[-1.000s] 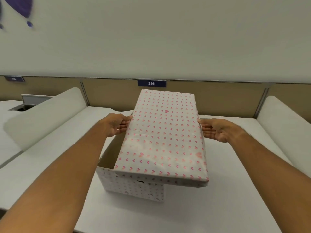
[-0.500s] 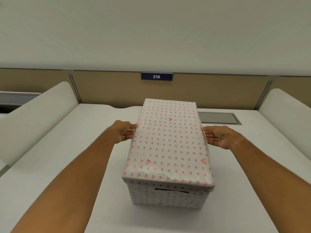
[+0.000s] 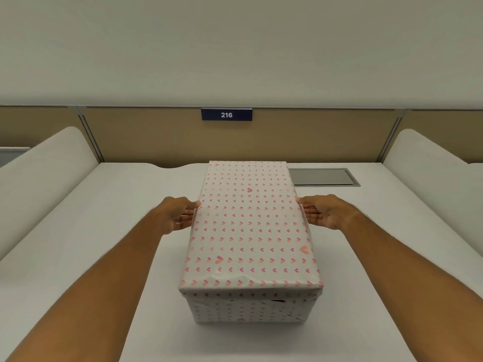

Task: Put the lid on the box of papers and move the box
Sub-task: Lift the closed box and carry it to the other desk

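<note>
A white lid point(image 3: 249, 226) printed with small pink hearts lies flat on a box point(image 3: 248, 310) of the same pattern, in the middle of a white desk point(image 3: 104, 244). The papers inside are hidden. My left hand point(image 3: 177, 214) presses its fingers against the lid's left edge. On the opposite side my right hand point(image 3: 322, 214) lies with flat fingers against the lid's right edge. Both thumbs rest at the lid's top rim.
A tan partition with a blue plate reading 216 point(image 3: 226, 114) closes off the back of the desk. White curved dividers stand at the left point(image 3: 39, 178) and right point(image 3: 431, 173). A grey cable hatch point(image 3: 324, 176) is set into the desk behind the box on the right.
The lid was tilted above the open box a second ago; it has come down and now sits flat on the box. My hands stayed on its two long sides.
</note>
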The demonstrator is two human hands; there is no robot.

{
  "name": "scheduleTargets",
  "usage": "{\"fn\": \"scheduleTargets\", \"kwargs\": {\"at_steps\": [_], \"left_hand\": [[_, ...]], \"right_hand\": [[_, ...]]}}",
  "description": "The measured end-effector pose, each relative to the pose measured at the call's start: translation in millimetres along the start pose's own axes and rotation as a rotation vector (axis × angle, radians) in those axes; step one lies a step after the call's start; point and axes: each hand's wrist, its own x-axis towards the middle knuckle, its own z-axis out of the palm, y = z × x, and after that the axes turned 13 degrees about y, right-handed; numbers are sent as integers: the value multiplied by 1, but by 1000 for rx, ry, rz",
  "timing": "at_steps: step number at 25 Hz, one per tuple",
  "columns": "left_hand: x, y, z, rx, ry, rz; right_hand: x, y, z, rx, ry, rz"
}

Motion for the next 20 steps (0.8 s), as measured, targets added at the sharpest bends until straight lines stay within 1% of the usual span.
{"fn": "scheduleTargets", "kwargs": {"at_steps": [4, 15, 20], "left_hand": [[-1, -2, 0, 18, -6, -16], [7, -1, 12, 121, 51, -93], [6, -3, 14, 107, 91, -53]], "right_hand": [[3, 0, 3, -13, -20, 2], [10, 3, 9, -94, -23, 17], [7, 0, 10, -118, -16, -11]]}}
